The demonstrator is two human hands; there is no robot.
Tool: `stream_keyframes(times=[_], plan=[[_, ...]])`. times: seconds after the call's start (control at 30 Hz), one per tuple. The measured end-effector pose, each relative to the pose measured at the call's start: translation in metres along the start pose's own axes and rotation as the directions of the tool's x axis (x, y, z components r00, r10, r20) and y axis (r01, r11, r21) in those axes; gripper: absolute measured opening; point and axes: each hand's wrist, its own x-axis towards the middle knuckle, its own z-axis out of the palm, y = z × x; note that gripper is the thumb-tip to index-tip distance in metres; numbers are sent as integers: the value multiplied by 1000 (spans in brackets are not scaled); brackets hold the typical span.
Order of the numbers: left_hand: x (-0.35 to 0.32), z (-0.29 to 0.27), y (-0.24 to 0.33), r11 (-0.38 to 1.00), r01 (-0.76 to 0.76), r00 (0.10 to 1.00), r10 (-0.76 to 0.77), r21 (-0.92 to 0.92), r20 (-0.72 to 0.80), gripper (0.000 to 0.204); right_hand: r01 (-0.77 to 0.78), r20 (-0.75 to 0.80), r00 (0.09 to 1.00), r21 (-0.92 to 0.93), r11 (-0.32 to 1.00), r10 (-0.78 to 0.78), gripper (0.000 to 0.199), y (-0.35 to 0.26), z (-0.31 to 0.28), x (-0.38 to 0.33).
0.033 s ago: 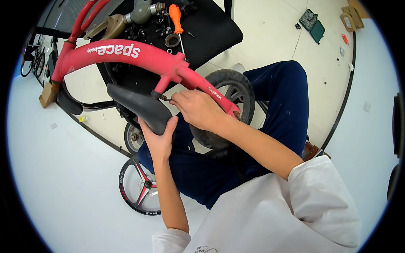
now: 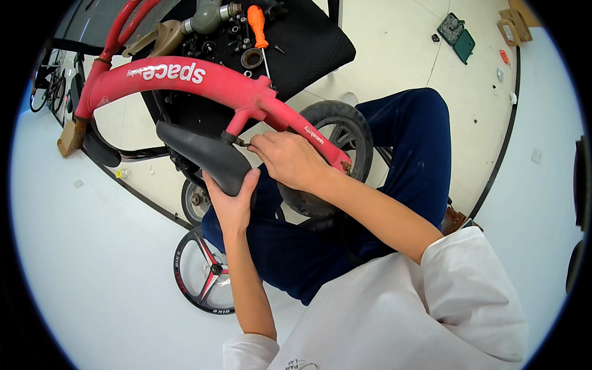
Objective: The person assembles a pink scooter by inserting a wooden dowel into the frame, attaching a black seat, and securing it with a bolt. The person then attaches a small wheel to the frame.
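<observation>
A red child's bike frame (image 2: 179,77) lies across in front of me, its main tube running from the upper left to the rear wheel (image 2: 338,117). The black saddle (image 2: 206,154) sits beside the short seat tube, and my left hand (image 2: 229,202) grips its near end, thumb on one side and fingers on the other. At the seat clamp (image 2: 229,138), my right hand (image 2: 287,159) is closed with fingertips pinching a small dark metal part that sticks out from the clamp. My fingers partly cover this part, so its exact shape is hidden.
A black chair seat (image 2: 314,55) behind the frame carries an orange-handled screwdriver (image 2: 256,26), a metal ring (image 2: 251,58), loose bolts and a grey-green power tool (image 2: 209,18). A three-spoke wheel (image 2: 206,271) lies low left. An open green case (image 2: 462,44) rests on the floor.
</observation>
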Motion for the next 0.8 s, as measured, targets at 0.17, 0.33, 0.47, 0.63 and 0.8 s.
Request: stream_keyframes(times=[0.17, 0.33, 0.47, 0.63, 0.8], plan=[[0, 1, -11, 996, 21, 1000, -21, -90, -6, 71, -168, -10, 985, 95, 981, 170, 12, -13, 9, -5], [0, 8, -8, 990, -13, 999, 7, -143, -37, 72, -421, -31, 869, 475, 773, 493, 18, -35, 25, -12], [-5, 7, -7, 993, 38, 999, -40, -115, -12, 73, -374, -31, 903, 435, 819, 429, 20, -20, 8, -2], [-1, 8, -4, 993, 41, 999, -41, -115, -4, 74, -263, 11, 962, 291, 920, 272, 16, -12, 0, -2], [-1, 7, -8, 992, 38, 999, -38, -120, 3, 74, -167, -35, 984, 124, 978, 172, 14, -6, -1, -8]])
